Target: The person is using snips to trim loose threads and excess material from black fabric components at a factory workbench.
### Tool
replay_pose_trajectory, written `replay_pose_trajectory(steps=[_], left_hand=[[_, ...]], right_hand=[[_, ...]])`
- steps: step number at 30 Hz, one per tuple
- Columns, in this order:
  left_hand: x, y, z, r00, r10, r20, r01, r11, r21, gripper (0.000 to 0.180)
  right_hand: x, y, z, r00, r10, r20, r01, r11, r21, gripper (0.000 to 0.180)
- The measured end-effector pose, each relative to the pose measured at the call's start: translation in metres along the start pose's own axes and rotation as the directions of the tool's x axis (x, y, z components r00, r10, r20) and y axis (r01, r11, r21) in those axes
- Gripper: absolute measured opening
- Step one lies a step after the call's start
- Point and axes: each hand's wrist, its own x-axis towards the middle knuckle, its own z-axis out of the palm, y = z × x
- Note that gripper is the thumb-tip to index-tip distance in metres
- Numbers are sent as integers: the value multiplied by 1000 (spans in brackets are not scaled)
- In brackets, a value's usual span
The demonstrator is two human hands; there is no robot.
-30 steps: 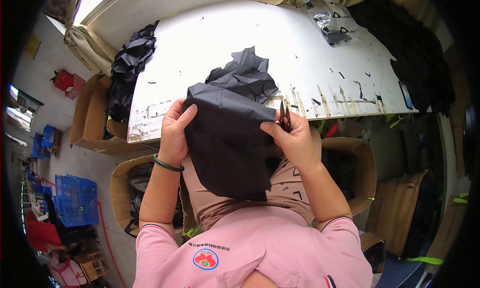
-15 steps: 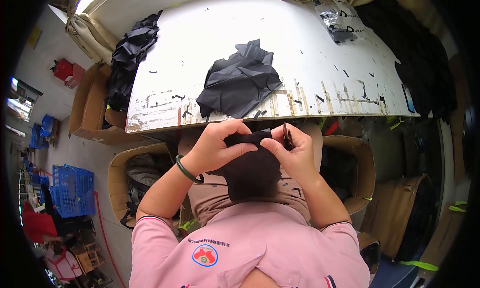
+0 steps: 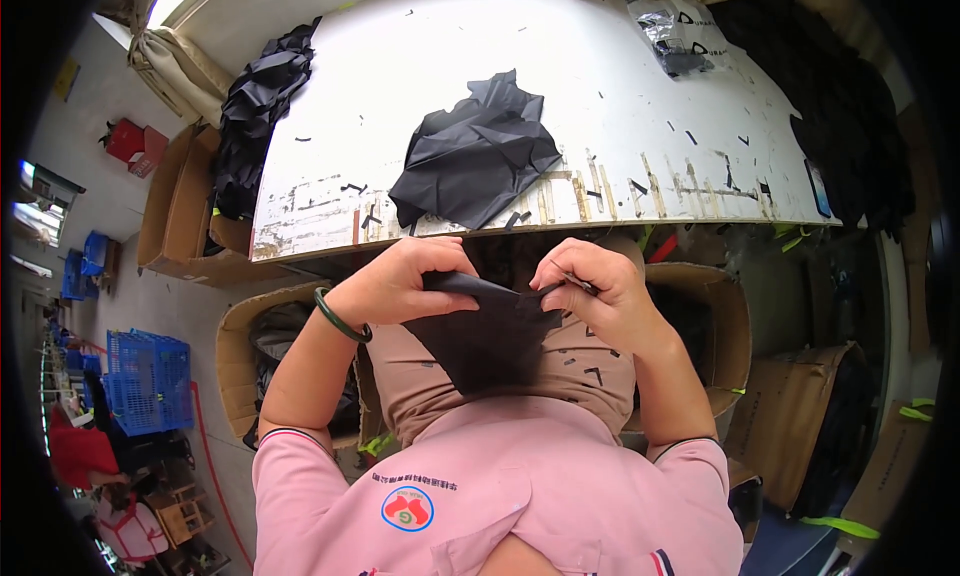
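A black fabric piece [image 3: 485, 341] hangs over my lap, its upper edge stretched between my hands. My left hand [image 3: 415, 281] is closed on its left end, thumb on top and fingers behind. At the other end, my right hand [image 3: 605, 291] pinches the edge between thumb and fingers. A small dark tool that looks like thread snips [image 3: 580, 282] is also tucked in my right hand, partly covered by the fingers. Another crumpled black fabric piece [image 3: 475, 156] lies on the white table [image 3: 350, 81] just beyond my hands.
Black fabric heaps lie at the table's left [image 3: 265, 106] and right [image 3: 830, 86] ends, with a clear plastic bag [image 3: 670, 31] at the back right. Small black scraps dot the tabletop. Open cardboard boxes stand left [image 3: 235, 366] and right [image 3: 735, 351] of my legs.
My hands have moved apart, the left one shifting left. The fabric edge, bunched between them before, is now drawn out longer. The snips stay in my right hand.
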Motion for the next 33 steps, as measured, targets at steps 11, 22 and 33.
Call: replay_pose_trajectory(steps=[11, 22, 33], left_hand=[[36, -61, 85, 981, 159, 115, -33, 711, -703, 34], [12, -6, 87, 925, -130, -357, -58, 880, -471, 30], [12, -9, 87, 892, -155, -426, -218, 677, -703, 11]], right_hand=[[19, -6, 33, 961, -267, 68, 235, 924, 303, 16], [7, -1, 17, 968, 53, -244, -61, 998, -24, 14], [8, 16, 24, 965, 224, -140, -167, 928, 332, 16]])
